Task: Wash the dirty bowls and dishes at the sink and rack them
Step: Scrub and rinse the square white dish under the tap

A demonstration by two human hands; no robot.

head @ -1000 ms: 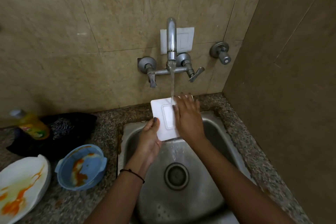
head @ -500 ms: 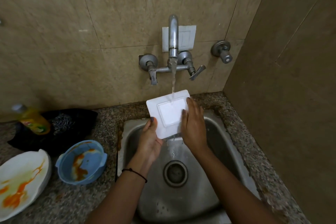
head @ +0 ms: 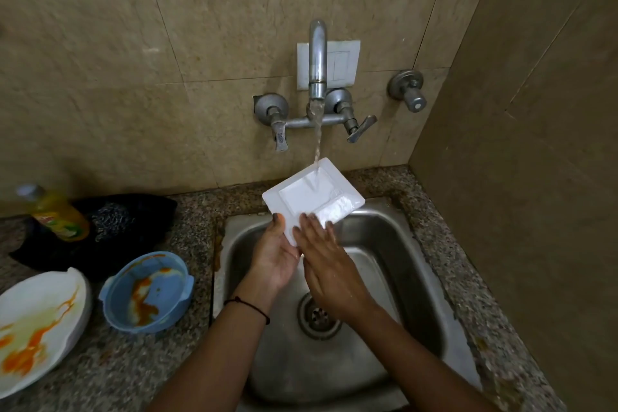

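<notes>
A small white square plate [head: 307, 194] is held tilted over the steel sink [head: 384, 237], under the running tap [head: 317, 67]. My left hand [head: 276, 257] grips its near corner from below, thumb on the rim. Flat and with fingers together, my right hand [head: 326, 261] rests on the plate's near edge. Water strikes the plate's far side. On the counter to the left sit a blue bowl [head: 147, 291] and a white plate [head: 36, 321], both smeared with orange sauce.
A yellow dish-soap bottle [head: 57, 214] lies on a dark cloth [head: 110, 227] at the back left. The granite counter [head: 468, 278] rims the sink, and a side wall stands close on the right. No rack is in view.
The plate has turned and tilted, its far corner now higher under the stream. My right hand has slid from the plate's face down to its near edge.
</notes>
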